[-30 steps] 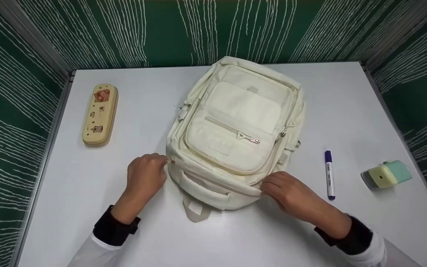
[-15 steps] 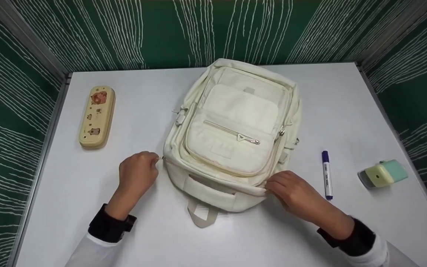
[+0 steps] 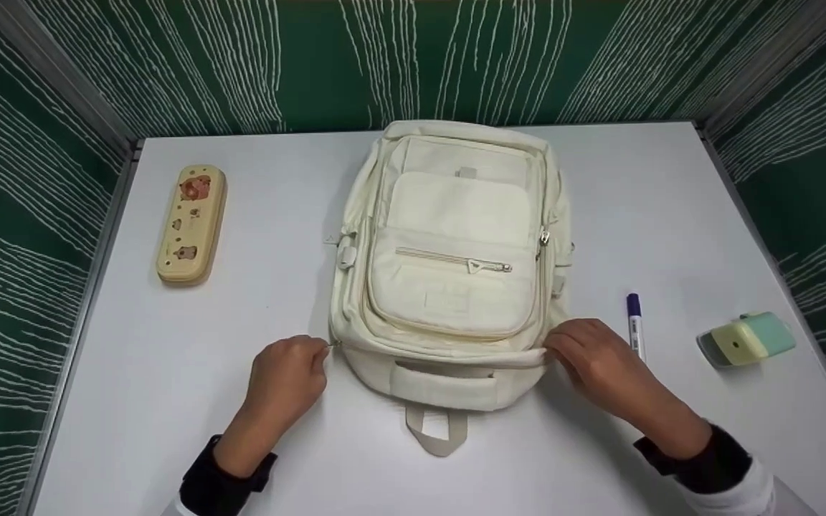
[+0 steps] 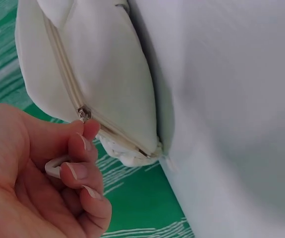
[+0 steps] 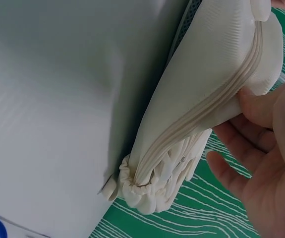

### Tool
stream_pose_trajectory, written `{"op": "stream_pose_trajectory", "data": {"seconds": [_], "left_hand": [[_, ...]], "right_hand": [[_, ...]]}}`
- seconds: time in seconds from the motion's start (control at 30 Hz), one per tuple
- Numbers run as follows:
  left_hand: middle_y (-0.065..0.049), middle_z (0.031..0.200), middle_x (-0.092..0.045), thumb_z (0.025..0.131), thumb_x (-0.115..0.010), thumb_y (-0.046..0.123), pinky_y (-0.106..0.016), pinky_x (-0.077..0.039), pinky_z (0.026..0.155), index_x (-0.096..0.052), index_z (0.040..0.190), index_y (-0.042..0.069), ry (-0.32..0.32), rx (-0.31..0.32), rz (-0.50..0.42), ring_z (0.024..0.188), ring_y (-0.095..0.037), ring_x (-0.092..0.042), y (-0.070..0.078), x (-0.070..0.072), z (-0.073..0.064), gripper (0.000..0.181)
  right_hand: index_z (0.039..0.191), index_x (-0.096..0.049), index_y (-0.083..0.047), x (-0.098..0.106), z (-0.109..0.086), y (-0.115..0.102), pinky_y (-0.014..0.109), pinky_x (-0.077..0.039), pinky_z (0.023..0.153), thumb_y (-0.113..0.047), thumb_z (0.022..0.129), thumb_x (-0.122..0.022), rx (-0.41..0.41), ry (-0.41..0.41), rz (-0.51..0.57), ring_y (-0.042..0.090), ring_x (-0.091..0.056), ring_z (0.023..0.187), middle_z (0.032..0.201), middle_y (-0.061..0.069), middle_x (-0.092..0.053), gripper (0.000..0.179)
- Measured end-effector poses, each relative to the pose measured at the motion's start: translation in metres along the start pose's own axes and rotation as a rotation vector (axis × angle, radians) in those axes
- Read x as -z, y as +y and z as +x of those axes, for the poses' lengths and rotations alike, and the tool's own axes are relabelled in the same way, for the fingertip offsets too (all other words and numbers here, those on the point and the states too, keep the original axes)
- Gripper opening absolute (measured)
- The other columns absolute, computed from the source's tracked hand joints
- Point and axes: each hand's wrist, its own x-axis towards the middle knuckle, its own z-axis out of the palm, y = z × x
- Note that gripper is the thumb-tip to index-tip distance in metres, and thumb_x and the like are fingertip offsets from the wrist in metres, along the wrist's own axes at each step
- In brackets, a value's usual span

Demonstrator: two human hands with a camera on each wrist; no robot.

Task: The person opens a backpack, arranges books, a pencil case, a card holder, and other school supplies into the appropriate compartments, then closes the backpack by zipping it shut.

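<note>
A cream backpack lies on the white table, front pockets up and its top handle toward me. At its near left corner my left hand pinches a zipper pull. In the left wrist view the metal zipper slider sits right at the thumb and fingertip, and a pale loop shows between the curled fingers. My right hand grips the fabric edge at the near right corner. The right wrist view has its thumb pressed on the cloth beside the zipper track, fingers underneath.
To the left lies a yellow pencil case with animal pictures. A white marker with a purple cap is partly behind my right hand. Farther right sits a teal and yellow block with a small hole. Green patterned walls surround the table.
The backpack has turned to lie straighter, its near end shifting right. Both hands moved with it; the left came down and the right went rightward, now covering the marker's lower end.
</note>
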Motion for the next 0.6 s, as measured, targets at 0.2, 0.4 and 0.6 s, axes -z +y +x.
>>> {"op": "stream_pose_trajectory", "data": {"seconds": [0.2,0.4,0.6], "left_hand": [[0.002,0.062,-0.062,0.089,-0.073,-0.008,-0.032,-0.047,0.053,-0.078,0.079,0.003,-0.026,-0.015,-0.024,0.057,-0.009,-0.053,0.007,0.000,-0.007,0.016],[0.007,0.057,-0.054,0.089,-0.073,-0.008,-0.026,-0.040,0.050,-0.076,0.073,0.005,-0.052,-0.040,-0.045,0.053,-0.006,-0.041,0.017,-0.005,-0.013,0.020],[0.007,0.058,-0.054,0.091,-0.071,-0.006,-0.025,-0.039,0.049,-0.078,0.078,0.004,-0.088,-0.069,-0.070,0.053,-0.004,-0.042,0.025,-0.013,-0.016,0.017]], "right_hand": [[0.098,-0.070,-0.002,0.001,-0.001,0.006,0.046,-0.057,0.080,0.018,0.069,-0.084,-0.038,-0.018,-0.033,0.031,-0.069,0.089,0.095,0.011,-0.071,0.038],[0.097,-0.070,-0.002,0.001,-0.002,0.017,0.048,-0.056,0.076,0.020,0.070,-0.084,-0.070,-0.031,-0.042,0.032,-0.069,0.087,0.093,0.011,-0.072,0.037],[0.096,-0.071,-0.001,0.003,-0.002,0.027,0.048,-0.056,0.075,0.021,0.069,-0.084,-0.125,-0.039,-0.052,0.033,-0.069,0.087,0.092,0.013,-0.072,0.038]]}}
